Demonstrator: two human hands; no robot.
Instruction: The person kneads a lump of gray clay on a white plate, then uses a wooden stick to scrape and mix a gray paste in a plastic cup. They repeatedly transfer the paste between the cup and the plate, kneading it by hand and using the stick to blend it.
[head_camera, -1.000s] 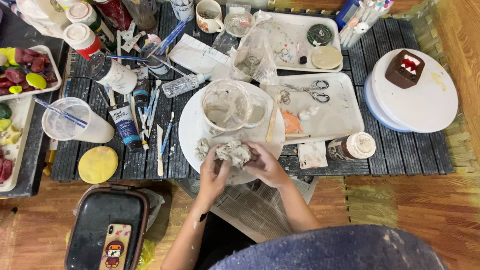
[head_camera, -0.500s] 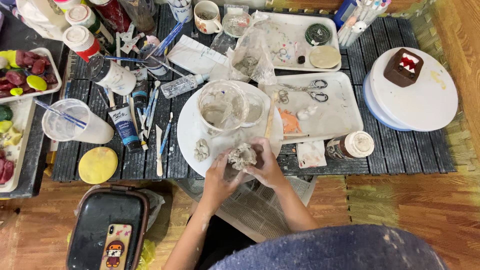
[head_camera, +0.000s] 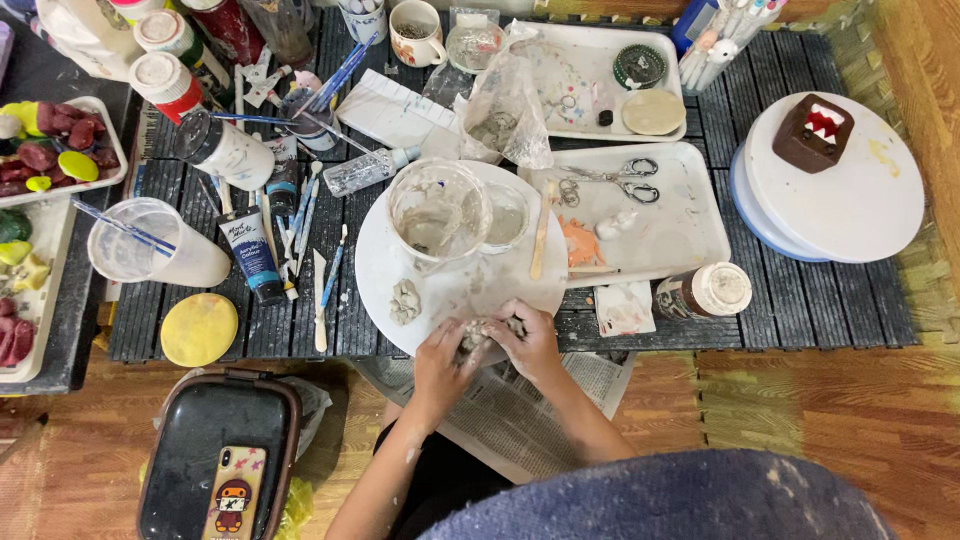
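Grey clay lump is squeezed between both hands at the near rim of the round white plate, left hand and right hand closed around it, fingers pressing in. Just left on that plate lies a smaller clay piece. Beyond them stands a clear plastic cup, and scissors rest on the white tray atop the dark slatted counter.
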